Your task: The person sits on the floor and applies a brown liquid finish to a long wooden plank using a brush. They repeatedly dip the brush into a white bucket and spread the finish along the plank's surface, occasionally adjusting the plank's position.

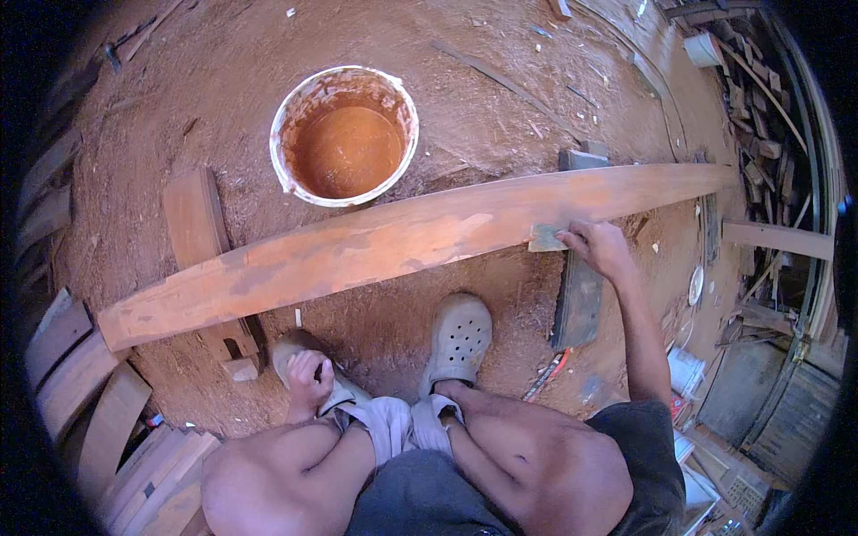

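Observation:
A long wooden board lies across in front of me, partly coated in orange-brown paste with darker patches showing. My right hand pinches a small flat greenish scraper at the board's near edge, right of the middle. My left hand is loosely curled above my left shoe, away from the board; whether its fingers hold anything is hidden. Beyond the board stands a round white-rimmed bucket with orange-brown paste inside.
The board rests on a wooden block at left and a dark beam at right. Stacked boards lie at far left, scrap wood at far right. A saw-like tool lies near my right knee.

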The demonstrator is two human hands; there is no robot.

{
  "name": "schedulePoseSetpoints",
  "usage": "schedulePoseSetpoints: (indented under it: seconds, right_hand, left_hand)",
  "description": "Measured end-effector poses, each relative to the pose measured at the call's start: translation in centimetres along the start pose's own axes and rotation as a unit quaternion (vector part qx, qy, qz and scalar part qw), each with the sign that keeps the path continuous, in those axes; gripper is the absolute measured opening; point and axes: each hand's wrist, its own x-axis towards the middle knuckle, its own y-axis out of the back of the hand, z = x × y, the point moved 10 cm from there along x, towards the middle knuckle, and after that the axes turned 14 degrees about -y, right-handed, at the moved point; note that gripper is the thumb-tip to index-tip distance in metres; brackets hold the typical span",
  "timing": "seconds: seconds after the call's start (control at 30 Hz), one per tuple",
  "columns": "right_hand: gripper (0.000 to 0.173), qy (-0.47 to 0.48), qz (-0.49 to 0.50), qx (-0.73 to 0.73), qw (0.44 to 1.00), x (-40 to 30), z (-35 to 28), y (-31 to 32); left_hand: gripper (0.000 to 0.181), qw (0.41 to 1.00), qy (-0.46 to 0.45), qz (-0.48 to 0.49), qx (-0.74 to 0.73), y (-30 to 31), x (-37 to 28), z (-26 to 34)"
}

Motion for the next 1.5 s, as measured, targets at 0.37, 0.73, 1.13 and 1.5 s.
schedulePoseSetpoints:
  seconds: [0.37, 0.73, 1.13, 1.5]
  right_hand:
    - [0.025, 0.107, 0.006, 0.352, 0.930, -2.6, -13.1, 8.6]
    - [0.058, 0.073, 0.010, 0.100, 0.992, 0.3, -26.3, 3.2]
    - [0.051, -0.041, -0.306, 0.641, 0.703, 0.5, -24.7, 5.8]
    - [0.040, -0.021, 0.071, -0.085, 0.994, -1.5, -22.3, -0.2]
  left_hand:
    - [0.008, 0.999, -0.009, 0.024, -0.026, 0.6, 0.0, 0.0]
    - [0.012, 0.997, -0.018, 0.039, -0.064, 1.3, -0.8, -0.4]
    - [0.015, 0.995, -0.007, 0.042, -0.088, 1.6, -1.0, -1.2]
    - [0.014, 0.991, -0.004, 0.053, -0.119, 0.8, -1.2, -1.2]
